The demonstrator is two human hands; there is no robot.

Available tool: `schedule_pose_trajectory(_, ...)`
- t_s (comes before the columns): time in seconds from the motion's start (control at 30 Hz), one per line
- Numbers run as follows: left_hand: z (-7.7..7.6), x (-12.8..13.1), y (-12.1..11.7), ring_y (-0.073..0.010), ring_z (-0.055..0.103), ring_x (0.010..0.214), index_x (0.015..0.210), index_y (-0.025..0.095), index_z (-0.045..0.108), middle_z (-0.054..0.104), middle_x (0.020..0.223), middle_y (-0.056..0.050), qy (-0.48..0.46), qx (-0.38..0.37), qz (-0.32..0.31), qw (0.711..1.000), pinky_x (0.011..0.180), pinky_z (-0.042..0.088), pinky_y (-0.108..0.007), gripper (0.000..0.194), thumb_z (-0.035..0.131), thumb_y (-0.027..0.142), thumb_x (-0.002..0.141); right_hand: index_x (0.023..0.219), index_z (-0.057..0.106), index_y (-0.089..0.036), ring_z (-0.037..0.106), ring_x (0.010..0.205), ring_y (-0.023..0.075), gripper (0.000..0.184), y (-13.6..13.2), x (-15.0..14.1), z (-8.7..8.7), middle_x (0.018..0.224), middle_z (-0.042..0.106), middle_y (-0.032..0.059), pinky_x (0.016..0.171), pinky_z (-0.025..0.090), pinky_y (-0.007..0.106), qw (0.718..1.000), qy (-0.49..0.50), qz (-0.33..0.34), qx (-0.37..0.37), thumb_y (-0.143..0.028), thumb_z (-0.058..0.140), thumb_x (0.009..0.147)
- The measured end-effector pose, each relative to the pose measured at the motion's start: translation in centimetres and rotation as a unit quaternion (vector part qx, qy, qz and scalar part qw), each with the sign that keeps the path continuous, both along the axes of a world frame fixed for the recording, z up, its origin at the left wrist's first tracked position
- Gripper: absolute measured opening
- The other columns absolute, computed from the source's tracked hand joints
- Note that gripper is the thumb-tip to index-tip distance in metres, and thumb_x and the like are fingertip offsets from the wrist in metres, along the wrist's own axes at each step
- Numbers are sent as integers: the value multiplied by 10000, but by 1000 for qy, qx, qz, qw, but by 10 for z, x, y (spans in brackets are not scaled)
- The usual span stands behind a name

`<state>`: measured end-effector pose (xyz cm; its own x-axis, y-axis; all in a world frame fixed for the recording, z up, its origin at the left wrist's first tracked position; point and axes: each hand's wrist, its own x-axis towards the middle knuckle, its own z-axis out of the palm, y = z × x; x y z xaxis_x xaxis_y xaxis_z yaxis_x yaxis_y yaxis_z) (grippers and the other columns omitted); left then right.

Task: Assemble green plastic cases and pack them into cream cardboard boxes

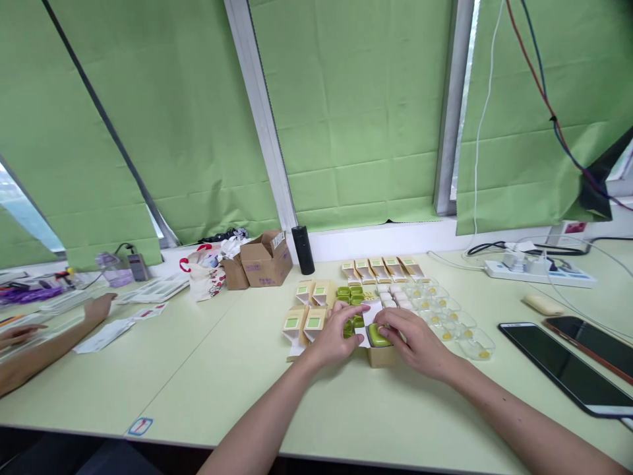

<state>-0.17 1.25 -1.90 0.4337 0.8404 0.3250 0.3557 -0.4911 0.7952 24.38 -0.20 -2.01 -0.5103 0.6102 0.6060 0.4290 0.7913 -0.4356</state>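
A small cardboard box (382, 358) stands on the table in front of me with its white inner flap (363, 338) raised. In its top sits a glossy green earbud-style case (378, 335). My right hand (418, 338) grips the case with thumb and fingers, from the right. From the left, my left hand (336, 335) pinches the white flap beside the case. Just behind my left hand are several green cases (350, 291), partly covered by its fingers. White cases (393, 295) stand behind the box.
Open kraft boxes with green labels (293, 324) stand left, more boxes (378, 267) behind. Clear plastic cups (477, 343) and phones (564, 363) lie right, near a power strip (539, 272). A black cylinder (302, 251) and carton (267, 259) stand behind. A co-worker's arm (64, 349) is far left.
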Motion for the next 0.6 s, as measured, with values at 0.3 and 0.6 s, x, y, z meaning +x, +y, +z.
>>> schedule_pose_trajectory(0.3, 2, 1, -1, -322, 531, 1271, 1448, 315, 662, 545, 1249, -102, 19, -3, 11, 1000, 1187, 409, -548, 620, 771, 183, 853, 909, 613, -242, 608, 796, 188, 151, 3, -1, -8, 1148, 585, 81, 683, 484, 340, 998, 20, -16, -59, -212, 527, 1031)
schedule_pose_trajectory(0.6, 4, 1, -2, -324, 540, 1312, 1451, 315, 655, 548, 1265, -103, 24, -8, 13, 1000, 1216, 394, -550, 627, 760, 157, 853, 838, 665, -236, 600, 761, 188, 181, 9, -3, -10, 1068, 596, 69, 651, 472, 353, 995, 23, -22, -96, -208, 572, 991)
